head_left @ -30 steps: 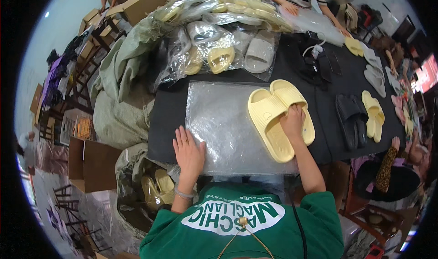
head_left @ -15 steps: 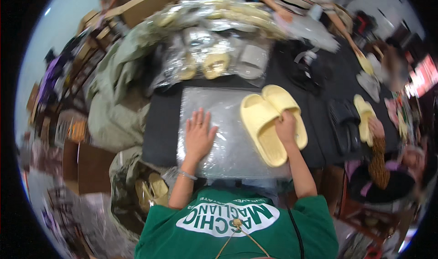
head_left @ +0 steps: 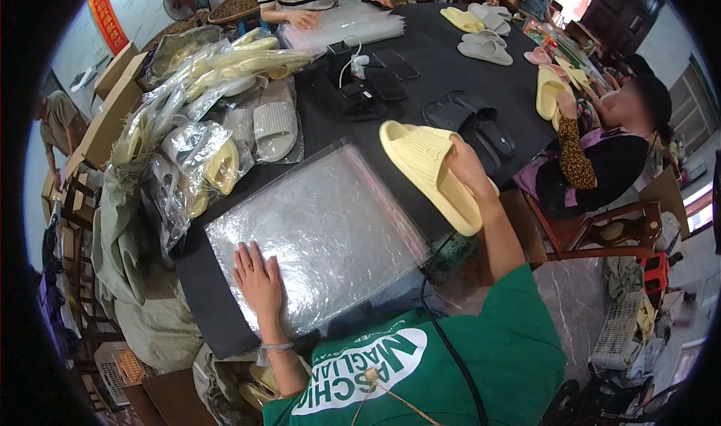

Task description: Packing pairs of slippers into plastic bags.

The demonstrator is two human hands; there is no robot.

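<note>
right hand grip holds yellow slipper, right of center
left hand flat on clear plastic bags, lower left of frame, grip wide; black table underneath

Black-topped table, clear plastic bags laid in front, bagged slippers heaped left, black slippers placed right

Left hand flat, palm down; right hand gripping, further forward
</note>
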